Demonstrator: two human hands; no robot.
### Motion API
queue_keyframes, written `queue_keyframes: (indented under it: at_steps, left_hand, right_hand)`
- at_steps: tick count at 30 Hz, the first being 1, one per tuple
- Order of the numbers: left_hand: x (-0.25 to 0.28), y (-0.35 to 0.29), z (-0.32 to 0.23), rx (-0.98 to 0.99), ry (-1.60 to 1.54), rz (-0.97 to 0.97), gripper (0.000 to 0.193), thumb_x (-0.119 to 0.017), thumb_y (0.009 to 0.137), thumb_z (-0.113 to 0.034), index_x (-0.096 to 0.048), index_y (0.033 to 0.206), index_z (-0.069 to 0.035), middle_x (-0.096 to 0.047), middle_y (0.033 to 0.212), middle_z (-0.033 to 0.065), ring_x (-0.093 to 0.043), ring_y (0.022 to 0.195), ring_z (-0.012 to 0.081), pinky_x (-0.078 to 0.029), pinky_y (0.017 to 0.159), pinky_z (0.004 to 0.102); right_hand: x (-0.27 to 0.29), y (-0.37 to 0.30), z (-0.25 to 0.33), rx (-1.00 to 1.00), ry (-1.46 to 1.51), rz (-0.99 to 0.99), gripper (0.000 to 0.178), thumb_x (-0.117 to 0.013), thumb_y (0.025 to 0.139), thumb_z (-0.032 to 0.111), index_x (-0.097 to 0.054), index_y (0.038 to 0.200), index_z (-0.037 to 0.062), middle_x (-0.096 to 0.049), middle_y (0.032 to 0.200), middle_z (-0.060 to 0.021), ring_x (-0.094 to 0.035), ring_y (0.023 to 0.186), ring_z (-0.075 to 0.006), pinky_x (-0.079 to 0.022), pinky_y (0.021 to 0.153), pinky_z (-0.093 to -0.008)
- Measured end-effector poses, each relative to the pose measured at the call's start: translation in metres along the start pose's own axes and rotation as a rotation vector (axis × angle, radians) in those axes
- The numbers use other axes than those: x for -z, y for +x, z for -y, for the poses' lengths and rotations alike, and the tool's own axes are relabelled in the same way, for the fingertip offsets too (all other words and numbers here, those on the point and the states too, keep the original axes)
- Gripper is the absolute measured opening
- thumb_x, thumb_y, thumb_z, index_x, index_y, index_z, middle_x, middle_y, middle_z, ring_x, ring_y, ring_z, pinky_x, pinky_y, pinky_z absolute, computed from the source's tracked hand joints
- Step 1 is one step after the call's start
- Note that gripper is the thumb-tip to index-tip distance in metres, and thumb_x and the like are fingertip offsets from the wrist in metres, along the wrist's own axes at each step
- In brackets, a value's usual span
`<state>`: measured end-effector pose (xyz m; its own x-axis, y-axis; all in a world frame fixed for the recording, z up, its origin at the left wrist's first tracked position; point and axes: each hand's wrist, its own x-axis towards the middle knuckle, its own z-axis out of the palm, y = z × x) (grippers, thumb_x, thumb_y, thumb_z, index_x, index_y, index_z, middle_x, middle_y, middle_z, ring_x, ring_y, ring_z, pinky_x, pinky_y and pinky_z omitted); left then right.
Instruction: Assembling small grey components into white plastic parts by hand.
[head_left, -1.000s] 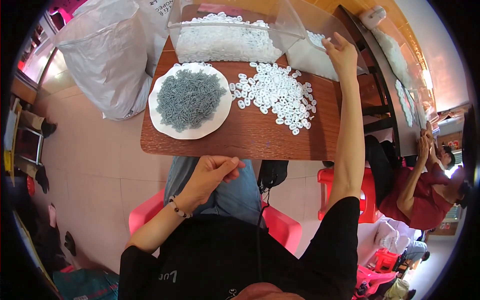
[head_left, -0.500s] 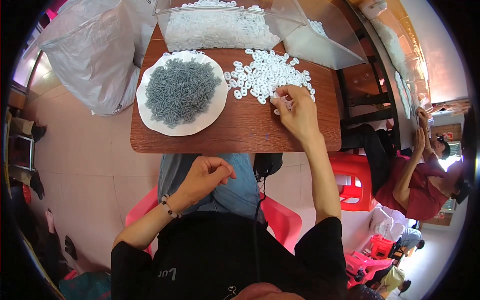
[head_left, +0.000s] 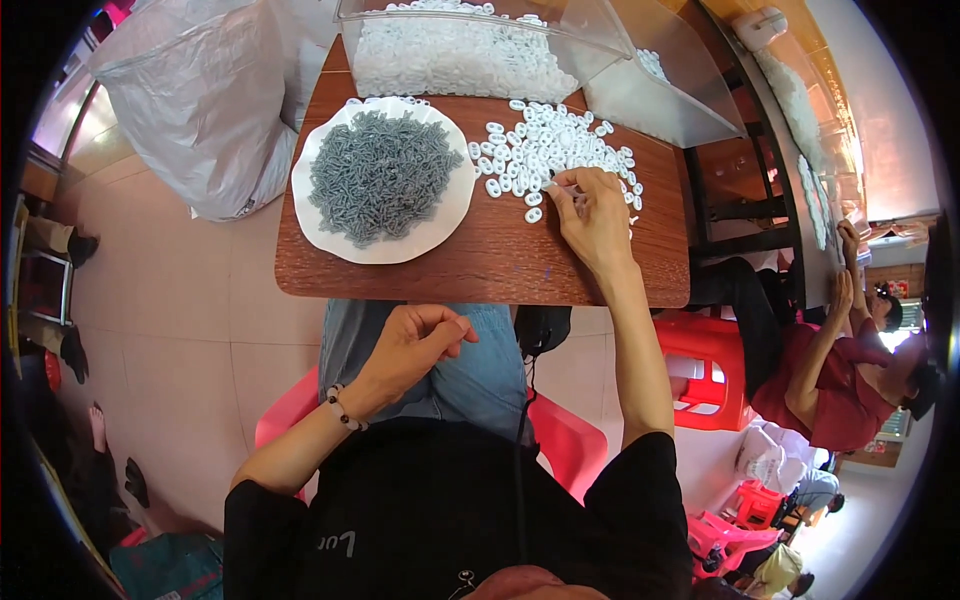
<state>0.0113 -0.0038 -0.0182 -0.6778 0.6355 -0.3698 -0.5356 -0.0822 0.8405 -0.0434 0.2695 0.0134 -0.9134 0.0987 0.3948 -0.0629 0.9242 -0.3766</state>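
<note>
Head view showed a person seated at a brown wooden tabletop (head_left: 470, 270), working bare-handed. The right hand (head_left: 600, 228) was down at the near side of a loose pile of white oval pieces (head_left: 560, 145), its thumb and forefinger brought toward each other beside the nearest ones; whether a piece was gripped between those fingers could not be told. The left hand (head_left: 408, 350) was held above the lap, just short of the tabletop's near edge, its fingers curled loosely inward; whether they were closed on anything could not be told either. A beaded bracelet (head_left: 340, 408) circled the left wrist. Left of the white pile lay a scalloped white plate (head_left: 458, 215), heaped with small grey plugs (head_left: 385, 175). Behind both stood a clear bin (head_left: 592, 40) filled with more white pieces, with another clear bin (head_left: 655, 108) just to its right. A large white sack (head_left: 200, 110) stood left of the tabletop, and a co-worker in a dark red shirt (head_left: 830, 390) sat off to the right.
</note>
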Motion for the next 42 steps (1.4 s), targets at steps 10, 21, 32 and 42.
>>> queue_keyframes:
  at_steps: [10, 21, 32, 42]
  left_hand:
    - [0.005, 0.002, -0.005, -0.008, -0.004, -0.025, 0.023, -0.057, 0.094, -0.018, -0.068, 0.084, 0.0, -0.059, 0.066, -0.0012, -0.052, 0.063, 0.0045, -0.041, 0.059, 0.0196]
    - [0.003, -0.001, -0.007, -0.015, -0.021, -0.01, 0.023, -0.057, 0.094, -0.018, -0.069, 0.085, 0.0, -0.058, 0.067, -0.0021, -0.052, 0.063, 0.0037, -0.041, 0.059, 0.0194]
    - [0.003, -0.001, -0.001, -0.034, 0.031, 0.027, 0.026, -0.059, 0.095, -0.023, -0.069, 0.085, -0.002, -0.058, 0.068, -0.0031, -0.05, 0.063, 0.0028, -0.039, 0.058, 0.0185]
    - [0.003, -0.002, -0.006, -0.1, 0.04, -0.007, 0.025, -0.058, 0.095, -0.022, -0.069, 0.086, -0.001, -0.058, 0.069, -0.0026, -0.05, 0.064, 0.0025, -0.041, 0.057, 0.0192]
  right_hand:
    - [0.004, -0.009, 0.03, 0.004, 0.306, 0.047, 0.009, -0.068, 0.085, 0.009, -0.067, 0.09, 0.0021, -0.064, 0.084, -0.0059, -0.055, 0.076, -0.0158, -0.044, 0.064, -0.0272]
    - [-0.003, -0.009, 0.042, 0.163, 0.111, 0.134, 0.014, -0.071, 0.079, 0.008, -0.068, 0.092, 0.0039, -0.065, 0.085, -0.0101, -0.056, 0.083, -0.0277, -0.045, 0.075, -0.0353]
    - [-0.018, 0.012, 0.062, 0.177, -0.111, 0.133, 0.021, -0.074, 0.076, 0.02, -0.069, 0.091, 0.0056, -0.063, 0.078, -0.0101, -0.056, 0.08, -0.0286, -0.046, 0.07, -0.0391]
    - [-0.02, 0.012, 0.057, 0.12, -0.106, 0.123, 0.012, -0.067, 0.083, 0.014, -0.069, 0.088, 0.0035, -0.065, 0.077, -0.0128, -0.059, 0.075, -0.0287, -0.047, 0.068, -0.0382]
